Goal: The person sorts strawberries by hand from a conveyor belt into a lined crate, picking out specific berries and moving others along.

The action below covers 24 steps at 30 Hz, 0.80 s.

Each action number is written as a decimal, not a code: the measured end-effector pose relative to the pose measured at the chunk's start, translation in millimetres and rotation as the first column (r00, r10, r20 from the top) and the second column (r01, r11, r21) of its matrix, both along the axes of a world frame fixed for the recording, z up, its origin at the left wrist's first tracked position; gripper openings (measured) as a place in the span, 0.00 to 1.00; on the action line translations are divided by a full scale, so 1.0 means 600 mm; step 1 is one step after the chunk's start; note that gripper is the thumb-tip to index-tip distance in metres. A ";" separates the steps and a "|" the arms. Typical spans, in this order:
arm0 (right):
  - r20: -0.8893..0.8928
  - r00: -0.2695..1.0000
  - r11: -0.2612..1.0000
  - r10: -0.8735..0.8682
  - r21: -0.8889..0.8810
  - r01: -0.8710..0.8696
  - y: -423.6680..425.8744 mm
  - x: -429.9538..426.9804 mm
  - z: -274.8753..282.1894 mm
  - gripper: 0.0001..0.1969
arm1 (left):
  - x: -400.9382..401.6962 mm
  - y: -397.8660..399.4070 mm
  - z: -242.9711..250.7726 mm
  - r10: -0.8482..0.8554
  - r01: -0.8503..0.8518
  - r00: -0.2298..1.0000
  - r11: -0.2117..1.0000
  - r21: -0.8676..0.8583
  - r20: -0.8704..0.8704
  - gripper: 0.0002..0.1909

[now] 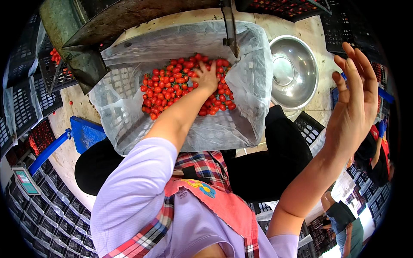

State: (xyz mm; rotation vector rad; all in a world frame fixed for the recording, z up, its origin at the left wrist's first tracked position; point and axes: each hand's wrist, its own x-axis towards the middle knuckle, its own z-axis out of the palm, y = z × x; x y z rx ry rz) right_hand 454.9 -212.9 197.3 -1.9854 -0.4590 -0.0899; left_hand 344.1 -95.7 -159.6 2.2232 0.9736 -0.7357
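A crate lined with thin white translucent sheeting (129,113) stands before me, between my knees. Small red cherry tomatoes (161,93), some with green stems, cover part of its bottom. My left hand (206,77) reaches in and rests on the tomatoes towards the far right, its fingers spread; whether its fingertips touch the crate's bottom is hidden. My right hand (355,84) is raised at the right, away from the crate, with its fingers apart and slightly curled and nothing in it. An empty stainless steel bowl (294,72) sits on the floor just right of the crate.
A worn metal chute (93,32) and a metal bar (229,29) overhang the crate's far side. Black plastic crates (48,93) stand at the left, some with tomatoes. A blue-framed scale (48,153) is at left. Other people (377,154) are at the right edge.
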 end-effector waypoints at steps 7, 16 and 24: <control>0.002 0.997 0.996 0.082 -0.029 -0.082 0.020 -0.005 0.000 0.16 | -0.033 0.005 0.039 -0.213 0.254 0.803 0.967 0.003 0.557 0.33; 0.021 0.992 0.992 0.123 -0.008 -0.123 0.033 -0.013 -0.007 0.15 | -0.284 0.209 0.032 -0.928 0.889 0.372 0.362 0.282 0.020 0.31; 0.005 0.979 0.979 0.202 0.013 -0.202 0.056 -0.020 -0.004 0.17 | -0.269 0.313 -0.031 -0.473 0.394 0.879 0.651 0.649 -0.060 0.31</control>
